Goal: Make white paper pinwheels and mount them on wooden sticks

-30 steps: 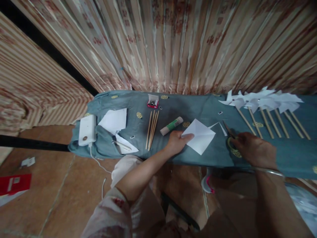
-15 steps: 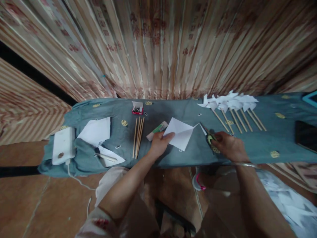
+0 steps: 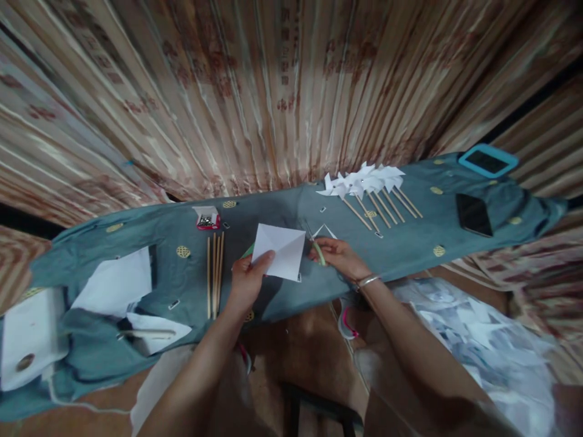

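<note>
Paper [image 3: 289,249], a single white square with faint diagonal creases meeting near its middle, is above the blue-green cloth [image 3: 401,246], in front of the person. The left hand [image 3: 249,273] grasps it at its lower left, thumb on top. The right hand [image 3: 339,256] grasps 1 pair of scissors [image 3: 319,252] with pale green handles, the blades just beside the paper's right edge; whether they touch it I cannot tell. A thin, bent white strip [image 3: 325,228] lies near the blades.

Left of the paper are 4 loose sticks [image 3: 214,276] and 1 open red box [image 3: 207,220] of small metallic pieces; 1 green tube [image 3: 248,250] is mostly covered by the paper. To the right, 7 sticks show beneath overlapping white pinwheels [image 3: 364,179], whose heads are hard to count. Further right lie 1 dark phone [image 3: 474,215] and 1 blue-framed device [image 3: 489,161]. Marks on the curtain [image 3: 282,109] are too blurred to read.
</note>
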The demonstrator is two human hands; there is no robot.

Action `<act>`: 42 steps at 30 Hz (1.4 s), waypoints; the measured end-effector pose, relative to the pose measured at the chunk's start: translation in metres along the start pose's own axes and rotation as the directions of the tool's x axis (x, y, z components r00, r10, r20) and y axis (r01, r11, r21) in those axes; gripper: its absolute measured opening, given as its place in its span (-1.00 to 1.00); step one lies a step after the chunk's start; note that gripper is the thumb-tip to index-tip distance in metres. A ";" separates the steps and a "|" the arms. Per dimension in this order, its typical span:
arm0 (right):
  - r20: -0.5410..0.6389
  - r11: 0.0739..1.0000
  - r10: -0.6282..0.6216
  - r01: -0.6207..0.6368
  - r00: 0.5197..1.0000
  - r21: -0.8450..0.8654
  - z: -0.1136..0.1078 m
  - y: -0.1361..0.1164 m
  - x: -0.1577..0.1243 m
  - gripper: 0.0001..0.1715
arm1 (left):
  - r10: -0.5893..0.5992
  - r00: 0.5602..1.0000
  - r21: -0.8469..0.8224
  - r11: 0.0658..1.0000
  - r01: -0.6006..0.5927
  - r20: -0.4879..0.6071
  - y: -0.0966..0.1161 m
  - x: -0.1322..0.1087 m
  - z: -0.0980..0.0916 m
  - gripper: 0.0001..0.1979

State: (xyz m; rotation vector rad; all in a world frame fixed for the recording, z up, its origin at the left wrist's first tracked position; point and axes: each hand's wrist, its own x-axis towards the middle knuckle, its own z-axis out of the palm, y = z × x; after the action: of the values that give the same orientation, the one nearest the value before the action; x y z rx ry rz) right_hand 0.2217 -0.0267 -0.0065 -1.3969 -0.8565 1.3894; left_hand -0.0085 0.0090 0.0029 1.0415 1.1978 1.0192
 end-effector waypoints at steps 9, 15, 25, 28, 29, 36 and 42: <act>0.106 0.993 -0.030 0.018 0.994 0.114 0.022 0.002 -0.003 -0.35 | 0.045 0.999 -0.198 0.979 -0.046 -0.012 0.030 0.013 0.021 -0.54; 0.172 0.963 -0.021 -0.026 0.985 0.269 0.030 -0.006 -0.009 -0.32 | 0.049 0.998 -0.226 0.972 -0.059 -0.050 0.031 0.024 0.019 -0.57; 0.338 0.988 -0.067 0.016 0.939 0.152 0.038 -0.002 -0.057 -0.41 | 0.060 0.987 -0.131 0.988 -0.079 -0.147 0.016 0.029 -0.001 -0.60; 0.372 0.999 -0.047 0.035 0.927 0.039 0.034 -0.003 -0.058 -0.42 | 0.056 0.991 -0.120 0.990 -0.071 -0.122 0.014 0.031 0.000 -0.60; 0.379 0.999 -0.040 0.038 0.924 0.012 0.032 -0.004 -0.057 -0.43 | 0.058 0.992 -0.115 0.991 -0.071 -0.116 0.013 0.031 0.000 -0.60; 0.407 0.997 -0.054 0.071 0.912 -0.025 0.027 -0.005 -0.060 -0.48 | 0.079 0.992 -0.086 0.992 -0.088 -0.102 0.013 0.028 0.000 -0.61; 0.379 0.999 -0.041 0.047 0.924 -0.004 0.030 -0.003 -0.061 -0.50 | 0.078 0.991 -0.083 0.993 -0.087 -0.107 0.020 0.024 0.005 -0.64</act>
State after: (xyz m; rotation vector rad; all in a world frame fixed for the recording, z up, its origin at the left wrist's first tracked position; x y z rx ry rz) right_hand 0.1856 -0.0793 0.0185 -1.1243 -1.1398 1.6507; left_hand -0.0024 0.0363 0.0174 0.9862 1.1909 1.1921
